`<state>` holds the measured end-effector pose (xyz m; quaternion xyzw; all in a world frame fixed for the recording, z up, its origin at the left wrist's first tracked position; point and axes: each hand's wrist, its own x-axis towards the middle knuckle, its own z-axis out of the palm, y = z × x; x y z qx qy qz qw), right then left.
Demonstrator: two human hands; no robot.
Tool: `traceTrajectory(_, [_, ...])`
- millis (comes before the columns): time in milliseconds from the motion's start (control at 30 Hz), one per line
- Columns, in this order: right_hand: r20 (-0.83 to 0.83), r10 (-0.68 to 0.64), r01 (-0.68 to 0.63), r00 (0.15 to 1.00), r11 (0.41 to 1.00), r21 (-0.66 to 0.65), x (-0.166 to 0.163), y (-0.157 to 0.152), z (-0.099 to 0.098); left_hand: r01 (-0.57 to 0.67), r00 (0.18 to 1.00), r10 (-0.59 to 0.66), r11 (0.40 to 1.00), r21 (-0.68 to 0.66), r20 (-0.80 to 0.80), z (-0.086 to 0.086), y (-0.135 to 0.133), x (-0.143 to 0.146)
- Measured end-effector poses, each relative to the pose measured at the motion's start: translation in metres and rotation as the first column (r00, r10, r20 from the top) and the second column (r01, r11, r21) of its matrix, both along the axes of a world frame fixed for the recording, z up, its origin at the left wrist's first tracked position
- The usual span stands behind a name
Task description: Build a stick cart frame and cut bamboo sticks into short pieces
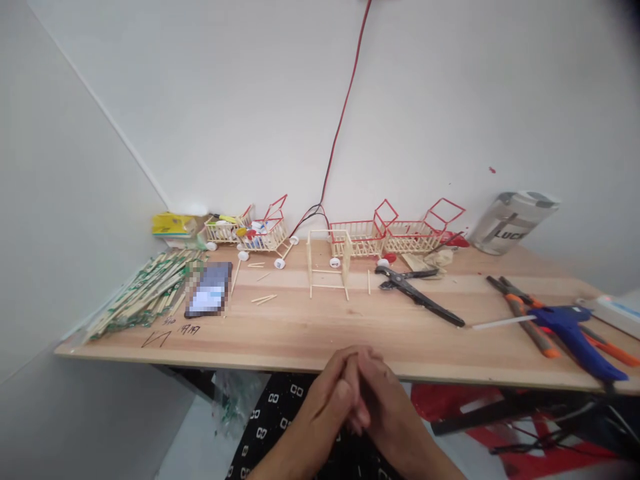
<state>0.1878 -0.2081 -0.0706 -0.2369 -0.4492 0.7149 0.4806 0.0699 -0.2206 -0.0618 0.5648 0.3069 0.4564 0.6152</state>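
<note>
My left hand (330, 393) and my right hand (387, 393) are clasped together at the table's front edge, over my lap. Their fingers are closed and pressed against each other, and I see no object in them. Beyond the hands, a small wooden-stick frame (329, 272) stands on the wooden table (280, 340). A loose stick (369, 282) lies to its right, and a few short sticks (264, 299) lie to its left. Black-handled pliers (420, 297) rest farther right.
Miniature stick carts (357, 240) line the wall. Bagged sticks (145, 287) and a phone (210, 290) are left. At right lie a blue glue gun (575, 337), orange-handled pliers (527, 320) and a tilted container (513, 223). A cable (345, 100) hangs down the wall.
</note>
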Motion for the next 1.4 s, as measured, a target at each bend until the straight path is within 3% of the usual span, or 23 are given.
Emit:
traceTrajectory(100, [-0.342, 0.019, -0.120, 0.939, 0.953, -0.279, -0.003, 0.002, -0.001, -0.089, 0.996, 0.089, 0.995, 0.046, 0.012, 0.003, 0.001, 0.004])
traceTrajectory(200, [-0.429, -0.007, -0.152, 0.903, 0.930, -0.334, -0.006, 0.001, -0.004, -0.304, 0.951, 0.304, 0.953, -0.003, -0.058, 0.000, 0.005, 0.010])
traceTrajectory(267, [-0.387, 0.051, -0.172, 0.921, 0.943, -0.285, -0.005, -0.001, -0.009, -0.398, 0.912, 0.389, 0.916, -0.050, -0.129, -0.004, 0.008, 0.011])
traceTrajectory(367, [-0.227, 0.141, -0.183, 0.964, 0.967, -0.177, -0.002, -0.004, -0.017, -0.439, 0.892, 0.421, 0.894, -0.092, -0.167, -0.006, 0.011, 0.006])
traceTrajectory(567, [0.037, 0.098, -0.098, 0.994, 0.995, 0.000, 0.006, -0.003, -0.017, -0.504, 0.818, 0.529, 0.848, 0.164, -0.227, 0.001, 0.016, -0.015])
traceTrajectory(633, [0.190, 0.058, -0.059, 0.980, 0.998, 0.000, 0.012, -0.002, -0.017, -0.557, 0.739, 0.616, 0.787, 0.267, -0.273, 0.002, 0.019, -0.026])
traceTrajectory(733, [0.431, 0.010, 0.006, 0.902, 0.999, -0.034, 0.025, -0.001, -0.023, -0.564, 0.555, 0.732, 0.681, 0.468, -0.396, 0.001, 0.025, -0.051])
traceTrajectory(867, [0.407, -0.079, 0.126, 0.910, 0.988, -0.091, 0.043, -0.001, -0.038, -0.381, 0.210, 0.821, 0.569, 0.729, -0.532, 0.008, 0.035, -0.094])
traceTrajectory(900, [0.398, -0.111, 0.160, 0.911, 0.983, -0.092, 0.046, -0.002, -0.041, -0.329, 0.117, 0.818, 0.567, 0.755, -0.563, 0.012, 0.038, -0.104])
traceTrajectory(1000, [0.417, -0.163, 0.210, 0.894, 0.975, -0.068, 0.051, -0.003, -0.045, -0.254, -0.201, 0.691, 0.648, 0.718, -0.695, 0.021, 0.044, -0.127])
traceTrajectory(1067, [0.454, -0.140, 0.178, 0.880, 0.983, -0.041, 0.050, -0.004, -0.044, -0.263, -0.326, 0.565, 0.716, 0.647, -0.758, 0.025, 0.048, -0.136])
traceTrajectory(1133, [0.510, -0.096, 0.111, 0.855, 0.994, 0.001, 0.048, -0.005, -0.042, -0.286, -0.373, 0.477, 0.757, 0.588, -0.796, 0.026, 0.053, -0.139])
traceTrajectory(1267, [0.592, -0.018, -0.016, 0.806, 0.999, 0.052, 0.042, -0.008, -0.037, -0.326, -0.381, 0.419, 0.773, 0.544, -0.824, 0.024, 0.064, -0.139])
traceTrajectory(1400, [0.631, -0.028, -0.016, 0.775, 0.998, 0.063, 0.041, -0.011, -0.038, -0.387, -0.370, 0.361, 0.777, 0.496, -0.856, 0.026, 0.071, -0.139])
